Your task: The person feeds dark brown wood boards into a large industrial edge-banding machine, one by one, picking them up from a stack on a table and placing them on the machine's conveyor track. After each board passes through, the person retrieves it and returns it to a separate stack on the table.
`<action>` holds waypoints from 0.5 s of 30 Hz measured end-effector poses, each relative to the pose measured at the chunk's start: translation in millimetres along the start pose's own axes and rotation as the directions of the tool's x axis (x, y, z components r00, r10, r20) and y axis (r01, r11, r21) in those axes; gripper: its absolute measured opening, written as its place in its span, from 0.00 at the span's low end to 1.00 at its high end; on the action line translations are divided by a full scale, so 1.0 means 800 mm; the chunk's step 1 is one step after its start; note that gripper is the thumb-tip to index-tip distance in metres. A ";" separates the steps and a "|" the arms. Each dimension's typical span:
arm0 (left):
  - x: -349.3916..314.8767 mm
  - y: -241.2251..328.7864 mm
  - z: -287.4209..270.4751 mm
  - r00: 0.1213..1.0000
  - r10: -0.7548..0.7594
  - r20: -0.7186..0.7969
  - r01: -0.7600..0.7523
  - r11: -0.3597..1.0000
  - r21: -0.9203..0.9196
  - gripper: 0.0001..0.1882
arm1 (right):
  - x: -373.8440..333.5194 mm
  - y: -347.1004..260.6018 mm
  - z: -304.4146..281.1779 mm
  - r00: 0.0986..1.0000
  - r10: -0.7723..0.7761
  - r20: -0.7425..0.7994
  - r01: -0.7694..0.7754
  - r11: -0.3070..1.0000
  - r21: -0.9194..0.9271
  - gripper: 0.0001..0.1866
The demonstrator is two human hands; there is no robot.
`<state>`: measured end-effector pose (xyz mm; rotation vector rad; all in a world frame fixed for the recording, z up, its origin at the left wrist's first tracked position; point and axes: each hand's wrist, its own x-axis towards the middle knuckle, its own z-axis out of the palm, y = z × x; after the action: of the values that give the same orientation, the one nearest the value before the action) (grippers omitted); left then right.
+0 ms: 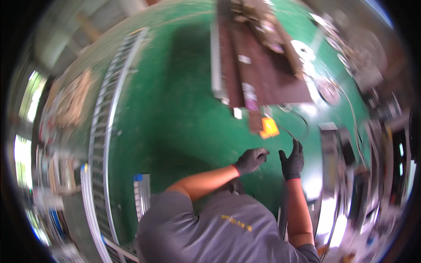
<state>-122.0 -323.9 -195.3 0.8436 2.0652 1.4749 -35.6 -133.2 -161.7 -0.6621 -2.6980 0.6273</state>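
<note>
Both my hands wear dark grey gloves with red cuffs and are raised in front of my body above the green floor (188,118). My left hand (251,161) points to the right, its fingers loosely bent, with no object visible in it. Opposite it, my right hand (292,163) is held up, thumb spread away from the fingers, also with no object visible. Just beyond them is a bright yellow-orange thing (269,128), too blurred to name, at the near end of a brown strip (255,120). A thin dark cable (305,124) curves beyond my right hand.
Brown panels (280,83) with long boards lie ahead, a pale metal bar (216,65) along their left edge. A long metal ladder-like frame (112,96) runs along the left. White round things (302,50) lie at far right. Metal profiles (330,166) stand at near right.
</note>
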 end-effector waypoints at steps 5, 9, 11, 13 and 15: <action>-0.063 -0.105 -0.097 0.941 -0.011 -0.339 0.033 0.998 0.062 0.15 | 0.200 -0.060 0.179 0.972 -0.144 0.183 0.139 0.989 0.043 0.54; -0.148 -0.108 -0.140 0.906 -0.216 -0.364 0.264 0.961 0.085 0.17 | 0.258 -0.122 0.260 0.903 0.057 0.425 -0.076 0.997 0.030 0.63; -0.175 -0.141 -0.113 0.873 -0.389 -0.294 0.441 0.888 0.133 0.20 | 0.246 -0.118 0.291 0.901 0.143 0.410 -0.048 0.971 -0.234 0.63; -0.195 -0.159 -0.106 0.846 -0.393 -0.360 0.473 0.865 0.168 0.22 | 0.249 -0.102 0.309 0.944 0.062 0.324 -0.012 0.988 -0.154 0.59; -0.182 -0.127 -0.121 0.840 -0.436 -0.322 0.510 0.837 0.197 0.23 | 0.259 -0.093 0.294 0.939 0.133 0.316 -0.117 0.991 -0.070 0.54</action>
<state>-106.4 -515.5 -258.6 0.1800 2.4871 1.0790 -327.7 -170.1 -293.1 -0.8133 -2.9964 0.7597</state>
